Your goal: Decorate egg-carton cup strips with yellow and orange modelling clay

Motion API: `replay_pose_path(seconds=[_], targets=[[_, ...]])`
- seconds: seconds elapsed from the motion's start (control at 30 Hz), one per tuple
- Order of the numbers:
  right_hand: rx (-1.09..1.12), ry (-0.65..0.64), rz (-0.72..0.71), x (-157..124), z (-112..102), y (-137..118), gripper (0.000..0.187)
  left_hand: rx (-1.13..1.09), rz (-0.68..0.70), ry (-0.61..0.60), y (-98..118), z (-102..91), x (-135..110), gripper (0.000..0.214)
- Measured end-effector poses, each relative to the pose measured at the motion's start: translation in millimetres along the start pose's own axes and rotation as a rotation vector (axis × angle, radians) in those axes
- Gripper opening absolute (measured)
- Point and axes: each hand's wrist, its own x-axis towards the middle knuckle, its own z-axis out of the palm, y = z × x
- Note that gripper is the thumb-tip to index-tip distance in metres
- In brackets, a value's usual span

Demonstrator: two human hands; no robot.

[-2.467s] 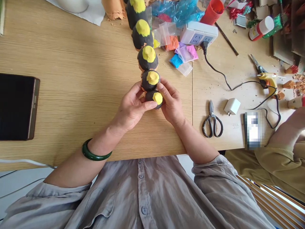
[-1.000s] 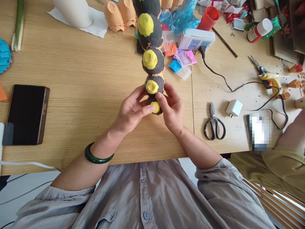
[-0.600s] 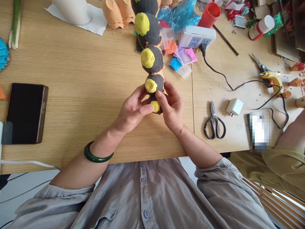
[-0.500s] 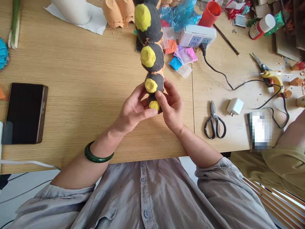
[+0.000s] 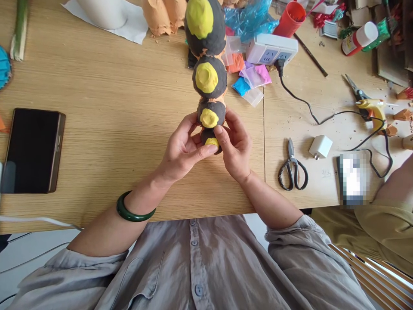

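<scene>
Your left hand [image 5: 180,150] and right hand [image 5: 234,148] both close around the smallest, nearest end of the black clay-covered segmented figure with yellow caps [image 5: 208,79], raised near the wooden table's [image 5: 97,129] front edge. Your thumbs look to be pressing its last yellow cap [image 5: 211,141] flat; next, I'd judge, calls for gentle, even smoothing.

both hands [image 5: 206,148] grip the black-and-yellow segmented model [image 5: 209,82]

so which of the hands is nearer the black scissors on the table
Right. The right hand is on the right side of the black and yellow bump chain, just left of the scissors. The left hand grips the chain's other side, farther away.
</scene>
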Motion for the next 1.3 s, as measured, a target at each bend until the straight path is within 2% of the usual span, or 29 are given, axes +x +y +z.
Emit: replay_pose_path(seconds=[0.17, 0.4, 0.53, 0.67, 0.73, 0.83, 0.97, 1.07, 1.3], targets=[[0.015, -0.030, 0.024, 0, -1, 1, 0.069, -0.046, 0.078, 0.019, -5, 0.9, -1, 0.062], [0.022, -0.058, 0.052, 8, -3, 12, 0.073, 0.016, -0.007, 0.035, -2, -0.5, 0, 0.072], [0.037, -0.046, 0.025, 15, -4, 17, 0.063, -0.059, -0.023, -0.013, -1, -2.9, 5, 0.076], [0.069, -0.013, -0.067, 18, -5, 15, 0.047, -0.148, -0.109, -0.023, 5, -1.1, 7, 0.058], [0.103, -0.031, -0.102, 18, -5, 13, 0.042, -0.152, -0.114, -0.024, 7, -0.2, 7, 0.059], [0.097, -0.030, -0.122, 15, -5, 13, 0.047, -0.123, -0.082, -0.027, 5, -1.2, 6, 0.064], [0.031, -0.001, -0.148, 11, -5, 17, 0.058, -0.103, -0.068, -0.014, 2, -4.3, 5, 0.061], [-0.057, -0.020, -0.136, 9, -6, 20, 0.060, -0.116, -0.068, -0.005, 1, -4.1, 5, 0.059], [-0.146, -0.088, -0.255, 10, -8, 26, 0.058, -0.214, -0.102, 0.027, 4, 2.0, 5, 0.049]])
